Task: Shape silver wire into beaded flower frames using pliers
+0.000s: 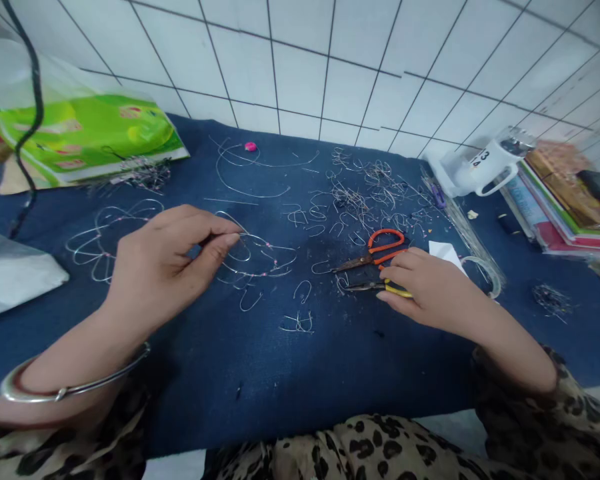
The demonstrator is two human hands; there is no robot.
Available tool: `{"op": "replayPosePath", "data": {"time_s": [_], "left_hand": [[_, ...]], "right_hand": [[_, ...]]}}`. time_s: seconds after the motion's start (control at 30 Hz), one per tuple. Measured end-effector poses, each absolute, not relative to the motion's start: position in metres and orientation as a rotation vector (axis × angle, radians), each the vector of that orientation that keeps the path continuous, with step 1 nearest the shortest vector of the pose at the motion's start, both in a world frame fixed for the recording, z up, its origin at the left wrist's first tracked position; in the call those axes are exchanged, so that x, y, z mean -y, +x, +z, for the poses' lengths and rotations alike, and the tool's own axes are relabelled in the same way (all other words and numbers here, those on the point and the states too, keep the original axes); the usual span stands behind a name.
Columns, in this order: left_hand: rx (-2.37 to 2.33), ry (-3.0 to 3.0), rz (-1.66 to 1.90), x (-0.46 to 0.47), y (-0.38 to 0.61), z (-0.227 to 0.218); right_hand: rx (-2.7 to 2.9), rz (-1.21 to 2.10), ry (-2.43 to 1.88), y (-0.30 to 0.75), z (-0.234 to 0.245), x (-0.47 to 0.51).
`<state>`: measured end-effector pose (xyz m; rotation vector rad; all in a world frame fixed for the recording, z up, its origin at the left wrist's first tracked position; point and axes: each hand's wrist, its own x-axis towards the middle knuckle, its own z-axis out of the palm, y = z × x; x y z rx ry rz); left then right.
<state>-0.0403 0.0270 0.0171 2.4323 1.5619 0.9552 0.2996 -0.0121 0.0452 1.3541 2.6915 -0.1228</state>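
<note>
Between thumb and forefinger, my left hand (173, 257) pinches a looped piece of thin wire (280, 267) strung with small pink beads. Under and behind that hand lies a flower-like shape of bent wire (93, 247). My right hand (425, 287) has its fingers closed round the yellow handles of small pliers (367, 287), whose dark jaws point left. Just beyond them, orange-handled scissors (357, 262) rest on the blue cloth, close to my fingertips. Short bent wire pieces (300, 323) are scattered between my hands.
A heap of bent wires (353, 200) spreads at the back, with a pink round object (251, 147) to its left. A green packet (95, 133) stands at left; a white mug (495, 163) and stacked papers (570, 193) are at right. Tiled wall (300, 73) bounds the back.
</note>
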Motion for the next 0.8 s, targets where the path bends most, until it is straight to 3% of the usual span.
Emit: {"op": "replayPosePath", "data": {"time_s": [0.8], "left_hand": [[-1.572, 2.463, 0.925, -0.0278, -0.0412, 0.0148]], "right_hand": [[-2.689, -0.022, 1.329, 0.3008, 0.0444, 0.0144]]}}
